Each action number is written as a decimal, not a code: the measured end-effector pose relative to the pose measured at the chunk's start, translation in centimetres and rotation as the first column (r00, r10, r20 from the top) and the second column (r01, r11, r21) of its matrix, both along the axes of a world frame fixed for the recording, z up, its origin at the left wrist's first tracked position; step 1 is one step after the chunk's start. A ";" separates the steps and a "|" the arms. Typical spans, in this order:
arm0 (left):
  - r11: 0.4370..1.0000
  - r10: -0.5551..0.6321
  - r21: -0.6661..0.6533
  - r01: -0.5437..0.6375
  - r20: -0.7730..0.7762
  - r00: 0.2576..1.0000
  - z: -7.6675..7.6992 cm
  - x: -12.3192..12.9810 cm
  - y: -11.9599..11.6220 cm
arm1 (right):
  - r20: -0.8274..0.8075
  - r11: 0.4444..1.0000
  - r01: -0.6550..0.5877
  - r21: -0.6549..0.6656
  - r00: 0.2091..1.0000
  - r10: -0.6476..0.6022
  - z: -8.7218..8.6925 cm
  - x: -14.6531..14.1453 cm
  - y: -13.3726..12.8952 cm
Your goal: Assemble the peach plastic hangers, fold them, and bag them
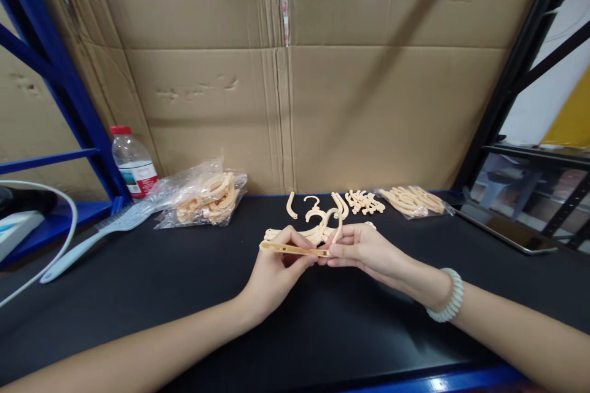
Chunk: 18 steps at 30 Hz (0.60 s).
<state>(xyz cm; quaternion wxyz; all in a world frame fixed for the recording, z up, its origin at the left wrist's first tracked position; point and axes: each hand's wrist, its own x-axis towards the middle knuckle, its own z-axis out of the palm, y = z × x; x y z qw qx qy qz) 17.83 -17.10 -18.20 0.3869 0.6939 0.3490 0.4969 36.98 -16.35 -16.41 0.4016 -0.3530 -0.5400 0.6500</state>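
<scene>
My left hand (270, 279) is closed around a long beige plastic hanger arm (291, 249), held almost level with its narrow edge facing me. At that arm's right end, my right hand (371, 250) pinches a curved beige hanger hook (340, 226) between thumb and fingers. The two pieces meet at my fingertips, but whether they are joined is hard to see. Just behind my hands lie more hanger pieces (271, 234) on the black table, partly covered by my fingers. A small hook piece (312, 199) and loose curved arms (291, 205) lie farther back.
A pile of small beige parts (364, 201) lies beside a bag of hanger arms (417, 199). To the left are another plastic bag of parts (209, 199), a pale blue brush (99, 234) and a bottle (133, 163). A dark tablet-like slab (504, 228) lies right. Cardboard (391, 98) walls the back.
</scene>
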 end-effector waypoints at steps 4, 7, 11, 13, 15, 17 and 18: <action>1.000 -0.017 0.000 0.017 0.022 1.000 0.3 0.2 -0.2 | -0.028 1.000 0.010 -0.003 1.000 -0.010 -0.4 -0.1 0.1; 1.000 0.003 -0.021 -0.003 0.016 1.000 0.4 0.2 -0.2 | -0.037 0.999 0.042 0.005 0.998 -0.042 -0.9 -0.2 0.2; 0.999 0.011 -0.043 -0.011 0.007 1.000 0.3 0.2 -0.2 | -0.015 0.994 0.110 0.021 0.994 -0.110 -1.0 -0.5 0.1; 0.998 0.013 -0.059 -0.013 0.004 1.000 0.2 0.2 -0.2 | -0.009 0.990 0.139 0.037 0.990 -0.139 -0.9 -0.7 -0.1; 0.996 0.002 -0.087 0.000 0.018 1.000 0.1 0.3 -0.3 | -0.004 0.987 0.153 0.045 0.988 -0.153 -0.8 -0.8 -0.2; 0.992 -0.008 -0.122 0.014 0.049 0.999 0.0 0.4 -0.2 | -0.015 0.987 0.153 0.042 0.988 -0.153 -0.8 -0.9 -0.3; 0.991 0.003 -0.137 0.007 0.067 0.998 0.0 0.5 -0.2 | -0.024 0.988 0.148 0.036 0.989 -0.147 -0.8 -0.9 -0.3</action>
